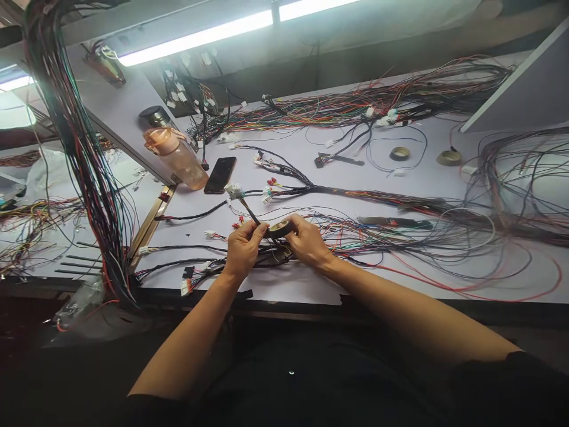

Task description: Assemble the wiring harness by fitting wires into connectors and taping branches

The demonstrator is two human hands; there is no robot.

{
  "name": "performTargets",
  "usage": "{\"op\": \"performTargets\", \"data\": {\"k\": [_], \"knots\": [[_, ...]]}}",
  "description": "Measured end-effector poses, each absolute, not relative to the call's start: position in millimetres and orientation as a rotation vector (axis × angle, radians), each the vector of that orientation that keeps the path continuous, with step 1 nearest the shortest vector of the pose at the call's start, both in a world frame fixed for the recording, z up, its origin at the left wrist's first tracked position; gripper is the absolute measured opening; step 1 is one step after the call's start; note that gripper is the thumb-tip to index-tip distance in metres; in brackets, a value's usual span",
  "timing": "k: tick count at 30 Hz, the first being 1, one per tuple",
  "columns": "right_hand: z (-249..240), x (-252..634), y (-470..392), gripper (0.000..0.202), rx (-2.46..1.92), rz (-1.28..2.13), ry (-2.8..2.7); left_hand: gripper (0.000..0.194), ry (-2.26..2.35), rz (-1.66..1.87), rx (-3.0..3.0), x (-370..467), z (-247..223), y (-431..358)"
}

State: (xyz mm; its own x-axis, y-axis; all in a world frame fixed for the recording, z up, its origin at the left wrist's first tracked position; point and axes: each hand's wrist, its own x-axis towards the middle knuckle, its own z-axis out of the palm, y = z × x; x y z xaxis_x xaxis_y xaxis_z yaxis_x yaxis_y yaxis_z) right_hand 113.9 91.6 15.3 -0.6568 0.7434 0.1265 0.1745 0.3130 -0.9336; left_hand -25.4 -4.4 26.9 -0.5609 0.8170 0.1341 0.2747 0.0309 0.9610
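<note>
My left hand (pixel 242 249) pinches a thin black-wrapped wire branch (pixel 249 212), which rises to a white connector (pixel 234 190) at its upper end. Close on its right, my right hand (pixel 309 242) grips a roll of dark tape (pixel 281 228) that touches the branch beside my left fingertips. Beneath both hands runs a loose wire bundle (pixel 355 240) across the white table. Behind them lies a second harness (pixel 338 190), its taped branches ending in small connectors on the left.
A pinkish bottle (pixel 175 155) and a phone (pixel 220 175) are at the back left. Two tape rolls (pixel 399 153) (pixel 448 158) lie at the back right. Hanging wires (pixel 84 154) drop past the table's left side. A long wire heap (pixel 311 110) lines the back.
</note>
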Motion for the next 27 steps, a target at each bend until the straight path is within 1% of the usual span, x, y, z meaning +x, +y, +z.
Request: {"op": "performTargets", "data": {"k": [3, 4, 6, 8, 10, 13, 15, 21, 27], "knots": [[25, 126, 102, 0.048, -0.599, 1.295, -2.218, 0.027, 1.828, 1.59, 1.072, -25, 23, -4], [30, 129, 105, 0.056, -0.507, 1.243, -2.281, 0.027, 1.813, 1.594, 1.062, -25, 22, -4], [40, 132, 108, 0.064, -0.379, 1.08, -2.407, 0.027, 1.812, 1.595, 1.061, -24, 22, -3], [48, 128, 108, 0.066, -0.339, 0.909, -2.501, 0.027, 1.841, 1.585, 1.084, -24, 22, -3], [51, 121, 106, 0.056, -0.349, 0.777, -2.598, 0.027, 1.871, 1.564, 1.124, -24, 21, -4], [51, 112, 103, 0.031, -0.384, 0.682, -2.739, 0.025, 1.867, 1.558, 1.178, -24, 18, -6], [52, 109, 101, 0.024, -0.419, 0.651, -2.805, 0.025, 1.845, 1.569, 1.215, -23, 15, -8], [60, 106, 99, 0.024, -0.489, 0.286, -2.984, 0.022, 1.875, 1.566, 1.28, -19, 7, -12], [59, 96, 102, 0.023, -0.405, 0.116, -3.081, 0.021, 2.013, 1.588, 1.503, -17, 5, -15]]}}
